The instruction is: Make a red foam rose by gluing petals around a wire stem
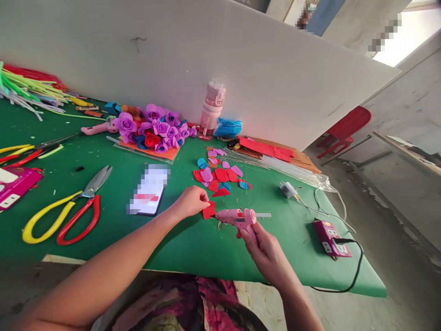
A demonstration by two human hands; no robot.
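Between its fingertips my left hand (193, 201) pinches a small red petal (208, 210), a flat piece of paper or foam. A pink hot glue gun (237, 217) is gripped by its handle in my right hand (265, 250). Its nozzle points left and meets the red piece's right edge; whether glue is coming out I cannot make out. From the gun's back end sticks a clear glue stick (263, 215). Just beyond my hands lie loose cut petals (220, 174) in red, purple and blue. A phone (149, 191) lies left of them, near my left forearm.
Large scissors (86, 193) with yellow and red handles lie left. Finished purple flowers (161, 126) and a pink bottle (211, 110) stand at the back by a white board (155, 55). A purple power strip (331, 239) with a black cord (360, 264) sits near the table's right edge.
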